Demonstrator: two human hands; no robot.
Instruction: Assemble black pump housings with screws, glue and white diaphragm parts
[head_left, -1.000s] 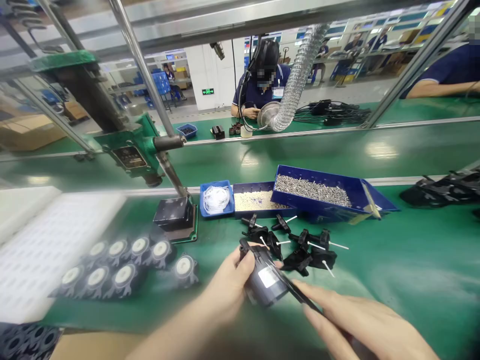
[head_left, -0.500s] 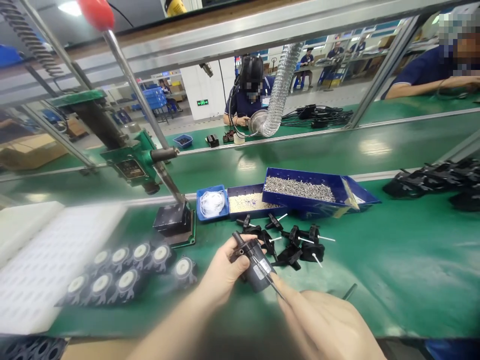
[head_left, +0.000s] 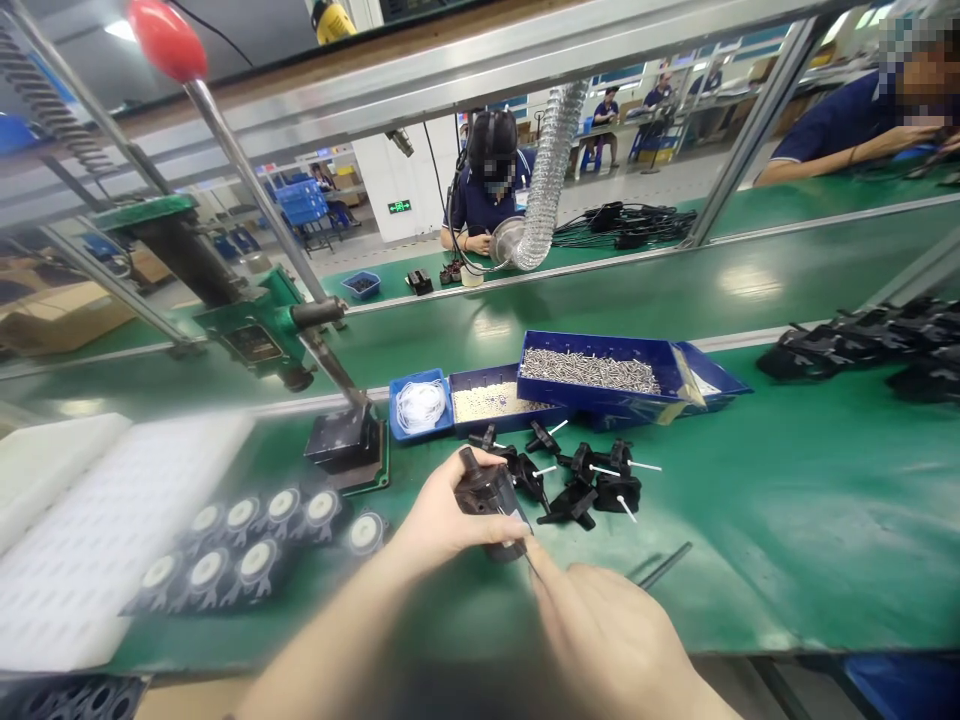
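My left hand (head_left: 442, 515) is wrapped round a black cylindrical housing (head_left: 491, 495) with a short spout at its upper end. Its thumb lies across the housing's side and partly covers a pale label. Close against the lower end, my right hand (head_left: 607, 610) is closed on a slim metal tool, seemingly tweezers (head_left: 531, 562). Most of that tool is hidden by the fingers, and its tip cannot be made out. Just beyond the housing lie several black parts with white sticks (head_left: 577, 485). A thin grey metal tool (head_left: 666, 566) rests on the green bench right of my hands.
Blue bins hold metal pins (head_left: 589, 370), small cream pieces (head_left: 495, 400) and white tubing (head_left: 420, 407). A green lever press (head_left: 349, 440) stands left, near several round-topped parts (head_left: 259, 560) and white foam trays (head_left: 97, 540). Co-workers (head_left: 491, 175) sit across the bench.
My left thumb has shifted along the housing, covering more of its label, and the housing has turned. The right hand has come left, and the tool's prongs no longer show.
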